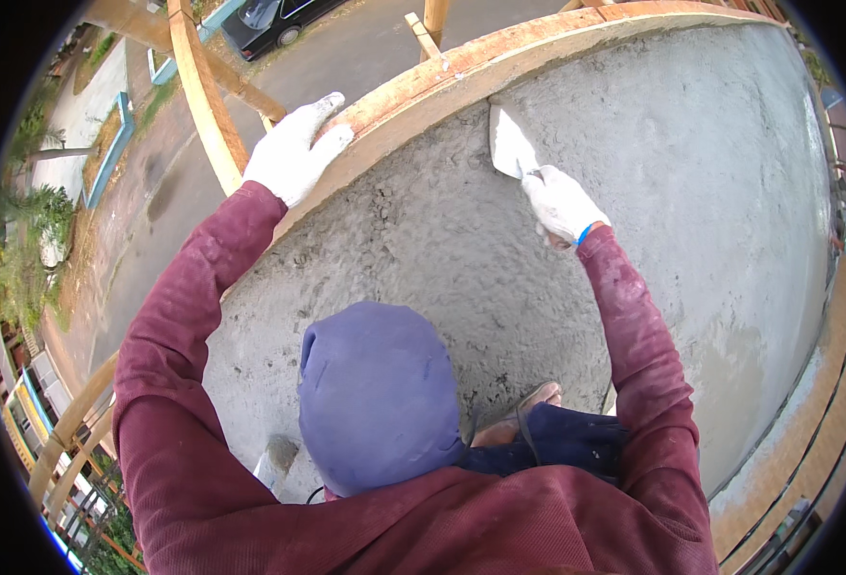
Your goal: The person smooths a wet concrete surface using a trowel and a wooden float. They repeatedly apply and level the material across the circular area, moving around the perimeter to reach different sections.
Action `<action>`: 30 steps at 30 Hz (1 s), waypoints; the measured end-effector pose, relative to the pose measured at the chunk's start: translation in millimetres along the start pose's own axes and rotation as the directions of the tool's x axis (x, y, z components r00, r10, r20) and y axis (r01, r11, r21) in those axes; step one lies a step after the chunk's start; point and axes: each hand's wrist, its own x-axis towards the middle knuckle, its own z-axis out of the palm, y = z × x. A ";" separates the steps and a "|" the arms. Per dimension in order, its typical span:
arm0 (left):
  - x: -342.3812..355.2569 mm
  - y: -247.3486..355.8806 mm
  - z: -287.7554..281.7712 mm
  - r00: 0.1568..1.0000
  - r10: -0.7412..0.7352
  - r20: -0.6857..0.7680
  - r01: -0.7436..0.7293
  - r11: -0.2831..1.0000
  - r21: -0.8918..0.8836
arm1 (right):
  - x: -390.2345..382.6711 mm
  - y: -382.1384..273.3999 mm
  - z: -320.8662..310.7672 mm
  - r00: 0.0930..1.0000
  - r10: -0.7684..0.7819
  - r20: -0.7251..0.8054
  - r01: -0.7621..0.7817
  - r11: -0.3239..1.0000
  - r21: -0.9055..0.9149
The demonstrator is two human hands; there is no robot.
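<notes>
My right hand [565,204], in a white glove, grips a pointing trowel by its handle, which the fingers mostly hide. The trowel's pale, pointed blade [511,142] lies against grey wet concrete [423,225], its tip close to the curved wooden form board [528,59]. To the left, my left hand [293,153], also gloved in white, rests on the board's top edge, thumb spread from the stretched fingers. Rough, lumpy concrete lies between my hands and toward my body. Right of the trowel the concrete surface [701,144] is smoother.
Wooden poles [202,96] stand outside the board near my left hand. Well below is a paved road with a dark car [279,21]. A bare foot [543,395] shows near the concrete by my right arm. Another plank edge [777,479] borders the lower right.
</notes>
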 end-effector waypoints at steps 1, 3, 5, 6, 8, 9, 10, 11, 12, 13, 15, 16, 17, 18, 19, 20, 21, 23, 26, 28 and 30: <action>2.0 3.4 0.7 1.000 -0.003 0.002 0.003 1.000 -0.021 | 2.1 5.4 9.6 1.000 -0.030 -0.007 0.031 0.991 0.133; 2.9 8.7 2.5 1.000 -0.014 0.005 0.014 0.998 -0.062 | 12.3 13.1 41.8 0.991 -0.051 -0.121 0.083 0.958 0.274; 2.6 0.3 4.6 1.000 0.001 -0.023 -0.004 0.996 -0.088 | 9.3 2.0 71.3 0.983 -0.021 -0.185 0.097 0.906 0.413; 0.8 -3.4 8.0 0.999 0.004 -0.036 -0.008 0.994 -0.105 | 7.2 -4.6 83.5 0.982 0.015 -0.189 0.080 0.870 0.486; 3.0 6.7 5.1 1.000 0.016 -0.025 -0.019 0.989 -0.146 | 22.8 5.5 103.4 0.984 0.012 -0.180 0.104 0.780 0.617; 2.8 5.6 0.9 0.999 0.018 -0.039 -0.024 0.985 -0.173 | 25.7 -2.5 105.1 0.982 -0.002 -0.186 0.128 0.736 0.665; 1.2 2.8 0.7 0.998 0.019 -0.058 -0.031 0.978 -0.206 | 23.6 -5.3 105.0 0.979 0.017 -0.202 0.126 0.726 0.676; -1.5 -0.5 2.6 0.997 0.020 -0.078 -0.038 0.970 -0.238 | 15.2 -3.9 105.5 0.975 0.036 -0.217 0.126 0.716 0.687; -3.1 -5.3 4.2 0.994 0.018 -0.103 -0.046 0.961 -0.272 | 6.5 -4.8 104.1 0.971 0.052 -0.234 0.129 0.709 0.694; -4.6 -9.0 4.2 0.984 0.037 -0.175 -0.076 0.971 -0.225 | 1.0 -0.8 99.6 0.968 0.047 -0.246 0.136 0.728 0.672; -8.2 -4.5 1.0 0.984 -0.019 -0.177 -0.031 0.961 -0.273 | -13.9 11.5 79.8 0.963 0.041 -0.265 0.136 0.779 0.612; -8.7 -3.0 -5.4 0.981 -0.047 -0.189 -0.010 0.958 -0.288 | -23.2 11.6 64.7 0.960 0.031 -0.277 0.140 0.805 0.576; -8.9 -6.1 -6.2 0.981 -0.009 -0.194 -0.032 0.978 -0.208 | -33.0 10.5 48.3 0.962 0.027 -0.270 0.131 0.825 0.550; -13.0 -6.4 -7.3 0.983 -0.047 -0.176 0.013 0.981 -0.192 | -43.4 8.2 32.8 0.965 0.021 -0.260 0.122 0.844 0.522; -13.6 -7.7 -3.9 0.980 -0.067 -0.189 0.031 0.982 -0.186 | -57.7 3.3 16.0 0.958 0.001 -0.287 0.141 0.869 0.475; -13.0 -8.2 -0.5 0.977 -0.085 -0.195 0.049 0.982 -0.184 | -72.2 -1.7 -1.0 0.949 -0.013 -0.315 0.154 0.891 0.428; -12.6 -6.4 2.2 0.964 -0.115 -0.238 0.060 0.972 -0.228 | -84.8 -3.5 -17.4 0.942 -0.019 -0.335 0.162 0.900 0.404; -12.7 -2.7 4.8 0.939 -0.172 -0.298 0.076 0.948 -0.308 | -104.9 -19.2 -50.5 0.938 -0.003 -0.345 0.144 0.913 0.383; -15.5 -0.4 -0.5 0.939 -0.168 -0.299 0.088 0.961 -0.264 | -107.7 -53.9 -100.3 0.927 -0.144 -0.347 0.191 0.976 0.105; -21.2 -5.9 -1.0 0.934 -0.186 -0.306 0.108 0.961 -0.255 | -103.0 -93.4 -110.2 0.849 -0.348 -0.397 0.229 0.920 -0.317; -16.1 -5.5 0.5 0.933 -0.185 -0.308 0.104 0.959 -0.262 | -88.1 -75.1 -131.6 0.632 -0.672 -0.387 0.264 0.655 -0.708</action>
